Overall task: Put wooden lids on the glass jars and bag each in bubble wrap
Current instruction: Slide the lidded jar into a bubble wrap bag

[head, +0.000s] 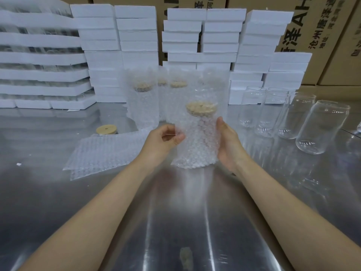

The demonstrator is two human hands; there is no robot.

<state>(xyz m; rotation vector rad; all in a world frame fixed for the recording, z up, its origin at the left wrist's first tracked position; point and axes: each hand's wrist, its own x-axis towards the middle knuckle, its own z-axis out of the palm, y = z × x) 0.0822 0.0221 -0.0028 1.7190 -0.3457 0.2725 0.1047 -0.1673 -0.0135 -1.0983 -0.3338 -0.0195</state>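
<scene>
A glass jar with a wooden lid [201, 108] stands upright inside a bubble wrap bag [198, 145] on the steel table. My left hand [166, 139] pinches the bag's left side. My right hand [227, 141] lies flat against its right side. Behind it stand other bagged jars [142, 102] with lids on. Flat bubble wrap bags [105, 151] lie to the left, with a stack of wooden lids [106, 129] at their far edge. Several bare glass jars [320, 128] without lids stand at the right.
Stacks of white foam trays [218, 36] line the back of the steel table [175, 212], with more foam at the left [39, 61]. Brown cardboard boxes [316, 26] rise behind them.
</scene>
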